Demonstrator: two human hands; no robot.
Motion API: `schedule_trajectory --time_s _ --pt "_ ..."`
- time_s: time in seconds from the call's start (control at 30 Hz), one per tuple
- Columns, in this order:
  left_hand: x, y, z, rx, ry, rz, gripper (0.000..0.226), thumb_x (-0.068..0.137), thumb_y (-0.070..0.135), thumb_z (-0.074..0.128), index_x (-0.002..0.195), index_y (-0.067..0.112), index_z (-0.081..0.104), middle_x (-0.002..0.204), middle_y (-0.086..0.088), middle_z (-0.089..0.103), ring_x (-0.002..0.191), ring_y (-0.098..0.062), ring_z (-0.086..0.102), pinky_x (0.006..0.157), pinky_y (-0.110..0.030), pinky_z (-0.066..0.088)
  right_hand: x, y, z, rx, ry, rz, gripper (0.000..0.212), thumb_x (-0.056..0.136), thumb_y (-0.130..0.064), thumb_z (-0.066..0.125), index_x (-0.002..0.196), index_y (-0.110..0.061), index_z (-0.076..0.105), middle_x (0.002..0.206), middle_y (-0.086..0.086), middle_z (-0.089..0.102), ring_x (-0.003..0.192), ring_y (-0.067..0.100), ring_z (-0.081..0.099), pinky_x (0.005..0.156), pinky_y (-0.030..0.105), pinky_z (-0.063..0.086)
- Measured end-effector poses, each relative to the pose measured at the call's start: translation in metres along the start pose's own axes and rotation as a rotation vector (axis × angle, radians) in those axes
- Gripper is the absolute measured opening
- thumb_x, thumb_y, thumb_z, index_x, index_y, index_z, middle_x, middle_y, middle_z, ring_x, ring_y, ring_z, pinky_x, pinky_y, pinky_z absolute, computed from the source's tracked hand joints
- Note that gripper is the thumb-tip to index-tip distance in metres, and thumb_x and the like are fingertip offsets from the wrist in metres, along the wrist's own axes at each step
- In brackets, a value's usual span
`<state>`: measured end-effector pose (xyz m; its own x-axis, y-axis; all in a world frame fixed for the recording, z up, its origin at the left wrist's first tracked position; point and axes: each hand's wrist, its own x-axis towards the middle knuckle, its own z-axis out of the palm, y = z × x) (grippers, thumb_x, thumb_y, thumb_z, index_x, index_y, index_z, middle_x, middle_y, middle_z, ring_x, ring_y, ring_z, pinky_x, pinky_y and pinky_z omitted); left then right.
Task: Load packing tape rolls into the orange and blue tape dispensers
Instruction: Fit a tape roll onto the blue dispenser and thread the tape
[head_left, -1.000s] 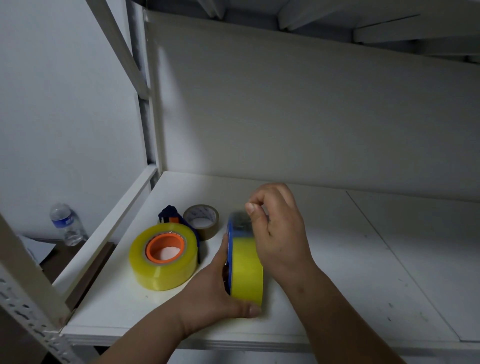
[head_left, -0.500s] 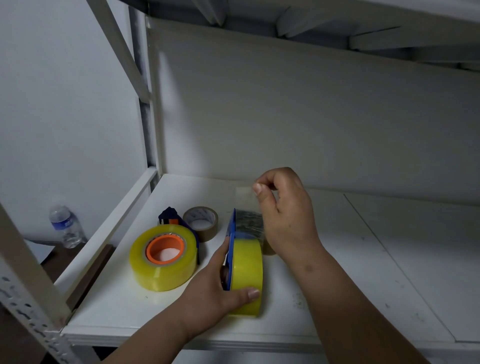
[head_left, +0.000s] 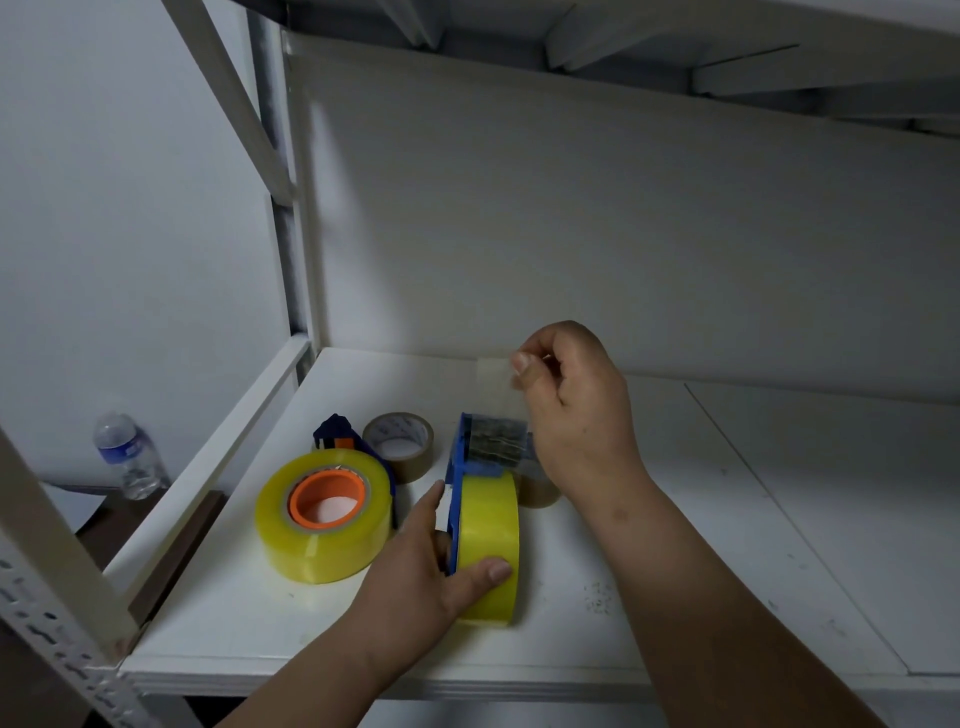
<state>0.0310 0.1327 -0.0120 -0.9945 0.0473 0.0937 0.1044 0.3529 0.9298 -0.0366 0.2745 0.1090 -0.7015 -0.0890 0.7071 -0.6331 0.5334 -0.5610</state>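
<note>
A blue tape dispenser (head_left: 458, 470) stands on edge on the white shelf (head_left: 649, 597) with a yellow tape roll (head_left: 491, 525) mounted on it. My left hand (head_left: 421, 577) grips the dispenser and roll from the left, thumb across the roll's face. My right hand (head_left: 571, 410) pinches the clear tape end (head_left: 493, 376), which is pulled up above the dispenser's cutter. To the left lies a second yellow roll (head_left: 322, 519) flat on the orange dispenser hub (head_left: 326, 499), with a dark blue part (head_left: 335, 431) behind it.
A brown tape roll (head_left: 399, 444) lies behind the flat roll, and another brown roll (head_left: 537, 491) shows partly behind the blue dispenser. The rack's upright post (head_left: 298, 208) stands at the left. A water bottle (head_left: 124, 454) sits on the floor outside the rack.
My right hand has lifted higher, drawing the clear tape end further up from the dispenser. My left hand keeps its hold on the dispenser and roll.
</note>
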Motion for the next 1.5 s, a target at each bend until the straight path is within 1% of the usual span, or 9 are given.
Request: schedule_trajectory --time_s 0.27,0.47,0.67,0.9,1.03,1.1,1.23,1.4,1.5 --pt "-0.002 -0.002 -0.004 -0.098 -0.113 -0.111 0.042 0.060 0.067 0.072 0.077 0.028 0.070 0.064 0.008 0.060 0.059 -0.004 0.050 0.059 -0.018 0.041 0.000 0.003 0.001 0.014 -0.006 0.037 0.009 0.091 -0.022 0.050 0.083 -0.020 0.051 0.077 0.001 0.064 0.076 0.018 0.063 0.067 0.041 0.052" --pt "0.002 -0.002 -0.002 -0.015 0.008 -0.097 0.063 0.064 0.070 0.069 0.051 0.020 0.032 0.049 0.007 0.026 0.047 -0.009 0.027 0.046 -0.018 0.026 0.002 0.010 0.000 -0.028 -0.023 0.061 0.009 0.090 -0.032 0.044 0.082 -0.030 0.043 0.077 -0.007 0.061 0.073 0.020 0.069 0.065 0.045 0.055" --pt "0.004 -0.005 -0.004 -0.025 -0.009 -0.093 0.062 0.074 0.052 0.073 0.041 0.021 0.031 0.042 0.010 0.024 0.042 -0.007 0.025 0.043 -0.016 0.024 0.004 0.011 0.001 -0.080 -0.070 0.025 0.010 0.092 -0.037 0.041 0.084 -0.032 0.040 0.072 -0.006 0.060 0.066 0.017 0.067 0.061 0.044 0.055" --pt "0.004 -0.003 -0.014 -0.173 -0.239 -0.171 0.049 0.061 0.051 0.083 0.091 0.013 0.073 0.086 -0.005 0.079 0.078 -0.012 0.074 0.070 -0.023 0.058 0.007 0.012 0.005 -0.080 -0.117 0.002 0.013 0.092 -0.042 0.035 0.085 -0.033 0.039 0.074 -0.004 0.061 0.066 0.016 0.066 0.060 0.045 0.056" --pt "0.003 -0.002 -0.016 -0.276 -0.248 -0.174 0.040 0.071 0.035 0.085 0.101 0.010 0.074 0.095 -0.007 0.080 0.089 -0.020 0.074 0.081 -0.031 0.059 0.010 0.015 0.007 -0.064 -0.121 0.018 0.015 0.089 -0.047 0.032 0.084 -0.035 0.038 0.073 -0.005 0.060 0.066 0.015 0.066 0.061 0.046 0.057" --pt "0.002 -0.002 -0.016 -0.271 -0.232 -0.183 0.052 0.066 0.041 0.086 0.086 -0.004 0.070 0.077 -0.012 0.068 0.075 -0.020 0.061 0.073 -0.032 0.051 0.011 0.017 0.008 -0.066 -0.118 0.017 0.017 0.088 -0.049 0.032 0.084 -0.034 0.038 0.072 -0.005 0.060 0.065 0.015 0.065 0.061 0.046 0.057" --pt "0.002 -0.002 -0.015 -0.212 -0.194 -0.210 0.049 0.074 0.033 0.085 0.043 0.022 0.049 0.047 0.013 0.040 0.045 0.000 0.039 0.048 -0.011 0.033 0.012 0.021 0.010 -0.069 -0.132 0.030 0.016 0.089 -0.048 0.032 0.084 -0.034 0.037 0.069 -0.005 0.059 0.062 0.011 0.065 0.060 0.046 0.058" --pt "0.000 0.005 -0.021 -0.215 -0.273 -0.207 0.067 0.059 0.054 0.080 0.084 -0.007 0.072 0.085 -0.022 0.075 0.078 -0.026 0.067 0.079 -0.040 0.056 0.014 0.026 0.012 -0.067 -0.164 0.071 0.012 0.093 -0.042 0.037 0.084 -0.034 0.037 0.066 -0.002 0.060 0.059 0.009 0.065 0.060 0.045 0.058" --pt "-0.001 0.008 -0.022 -0.215 -0.296 -0.194 0.082 0.057 0.056 0.080 0.098 -0.014 0.068 0.107 -0.039 0.065 0.084 -0.028 0.063 0.087 -0.048 0.053 0.016 0.027 0.014 -0.058 -0.190 0.100 0.012 0.096 -0.035 0.039 0.084 -0.033 0.037 0.064 0.000 0.061 0.056 0.012 0.065 0.059 0.042 0.058"
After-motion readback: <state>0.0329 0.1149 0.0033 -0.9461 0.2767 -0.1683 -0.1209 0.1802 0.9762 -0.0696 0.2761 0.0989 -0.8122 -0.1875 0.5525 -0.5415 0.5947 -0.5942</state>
